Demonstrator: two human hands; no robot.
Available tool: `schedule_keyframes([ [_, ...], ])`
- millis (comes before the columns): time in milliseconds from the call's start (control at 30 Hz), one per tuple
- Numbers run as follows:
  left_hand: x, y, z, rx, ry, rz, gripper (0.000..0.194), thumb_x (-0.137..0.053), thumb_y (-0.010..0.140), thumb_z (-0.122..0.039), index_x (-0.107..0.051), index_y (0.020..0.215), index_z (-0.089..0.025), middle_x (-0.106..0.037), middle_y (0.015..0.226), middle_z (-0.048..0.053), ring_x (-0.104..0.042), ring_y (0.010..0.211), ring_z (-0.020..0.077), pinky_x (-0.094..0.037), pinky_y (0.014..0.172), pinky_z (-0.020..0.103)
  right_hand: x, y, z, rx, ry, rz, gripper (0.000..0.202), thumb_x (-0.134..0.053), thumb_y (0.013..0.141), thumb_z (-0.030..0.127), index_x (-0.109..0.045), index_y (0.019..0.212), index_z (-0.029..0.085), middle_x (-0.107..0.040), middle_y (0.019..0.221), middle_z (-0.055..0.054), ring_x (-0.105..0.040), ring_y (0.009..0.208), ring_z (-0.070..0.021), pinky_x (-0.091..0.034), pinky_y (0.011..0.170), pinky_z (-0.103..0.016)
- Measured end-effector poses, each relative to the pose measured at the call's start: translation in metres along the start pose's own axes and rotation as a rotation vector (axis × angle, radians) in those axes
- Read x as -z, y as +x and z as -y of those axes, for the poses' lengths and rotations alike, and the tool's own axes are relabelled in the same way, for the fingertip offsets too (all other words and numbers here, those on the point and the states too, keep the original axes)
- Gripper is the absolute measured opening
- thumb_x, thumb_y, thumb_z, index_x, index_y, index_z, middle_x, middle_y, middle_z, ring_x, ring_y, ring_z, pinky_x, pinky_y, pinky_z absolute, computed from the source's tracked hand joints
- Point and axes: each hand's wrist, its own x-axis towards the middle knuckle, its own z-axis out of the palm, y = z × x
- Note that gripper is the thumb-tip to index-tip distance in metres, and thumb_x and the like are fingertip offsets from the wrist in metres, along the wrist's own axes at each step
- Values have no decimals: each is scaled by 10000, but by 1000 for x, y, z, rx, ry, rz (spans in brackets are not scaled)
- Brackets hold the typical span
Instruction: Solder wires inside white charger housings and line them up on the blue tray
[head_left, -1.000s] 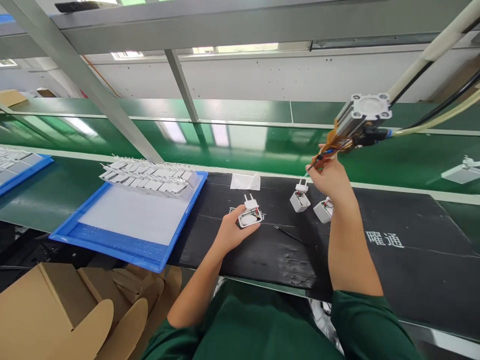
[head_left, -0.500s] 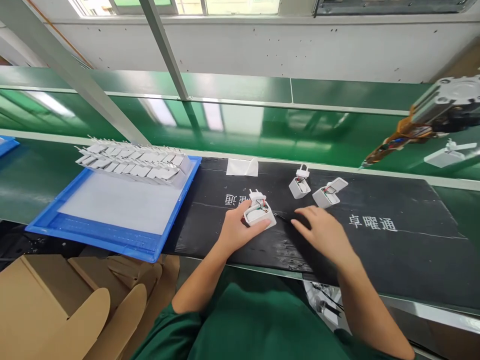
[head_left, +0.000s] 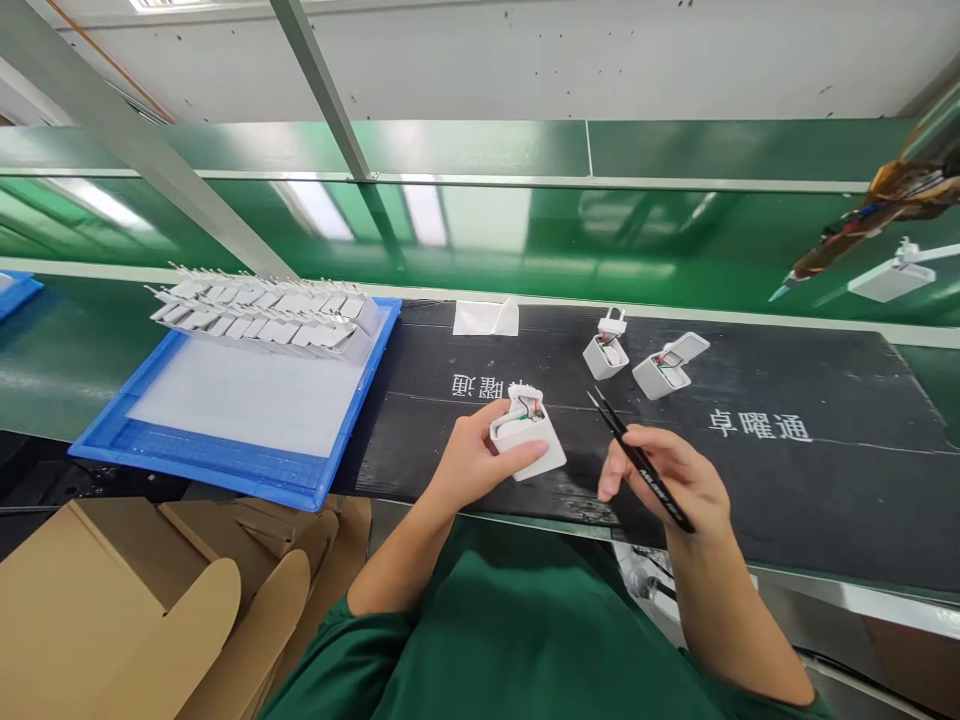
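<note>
My left hand (head_left: pixel 480 455) grips an opened white plug-in charger housing (head_left: pixel 536 455), its thumb on the near side. Red and dark wires show between the housing and its raised pin cover, which tilts up at the far end. In my right hand (head_left: pixel 671 475) is a pair of black tweezers (head_left: pixel 637 455), tips pointing up and left, apart from the housing. Beyond the tweezers stand two similar white units: one housing (head_left: pixel 606 357) with its pin cover upright, and another housing (head_left: pixel 660 378) with its lid tilted to the right. Both show wires inside.
A blue tray (head_left: pixel 300 492) at left carries rows of white plug units (head_left: pixel 262 320). A white paper piece (head_left: pixel 486 318) lies on the black mat (head_left: pixel 787 500). At upper right hangs a tape-wrapped tool with a pointed tip (head_left: pixel 832 250). Cardboard (head_left: pixel 97 610) stands at lower left.
My right hand has picked up the tweezers from the mat and raised them, moving nearer to me. My left hand has tilted the housing slightly. The view has shifted a little.
</note>
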Motion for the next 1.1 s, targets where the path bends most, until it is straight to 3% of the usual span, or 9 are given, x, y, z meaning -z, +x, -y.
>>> schedule_keyframes([
  [67,0,-3,-3,4,7,22,330,-758,726,-437,-665,867,-154,-615,707,-13,-515,642,114,-414,575,197,-7,1,-3,57,0,-49,456,-669,865,255,-599,1313,312,-624,834,-33,-656,666,-163,-581,513,-314],
  [167,0,-6,-5,10,45,58,331,-751,737,-437,-678,891,-153,-592,685,-19,-491,617,105,-387,556,196,-15,6,-6,207,-179,-213,313,-596,918,258,-684,1218,274,-600,763,-31,-612,615,-145,-530,476,-295],
  [267,-1,-8,-8,4,90,95,349,-741,748,-427,-693,970,-163,-604,695,-22,-487,601,100,-374,549,195,-17,12,-2,354,-462,-279,319,-551,935,220,-700,1210,283,-684,898,-70,-676,742,-190,-582,563,-349],
  [400,-1,-11,-10,-31,133,101,357,-741,745,-423,-694,985,-163,-592,670,-31,-478,583,96,-374,552,193,-20,16,10,466,-675,-146,400,-578,884,108,-684,1237,263,-736,1051,-72,-707,1020,-270,-626,798,-441],
  [533,-3,-14,-10,-92,171,106,361,-740,753,-430,-685,996,-169,-626,713,-26,-491,595,96,-388,570,197,-27,17,15,491,-770,-56,471,-605,818,0,-670,1241,196,-743,1014,-84,-694,1096,-286,-625,844,-426],
  [800,-7,-17,-9,-140,222,90,337,-741,745,-422,-656,934,-156,-600,677,-37,-468,571,83,-381,546,190,-37,18,19,493,-956,-72,368,-611,831,13,-675,1161,163,-758,1006,-90,-730,1020,-211,-622,782,-280],
  [1100,-7,-19,-13,-136,264,86,346,-740,739,-428,-655,946,-165,-622,687,-38,-500,573,87,-403,549,190,-38,22,22,473,-964,-66,319,-592,861,55,-677,1138,187,-764,1016,-77,-736,990,-194,-625,821,-288],
])
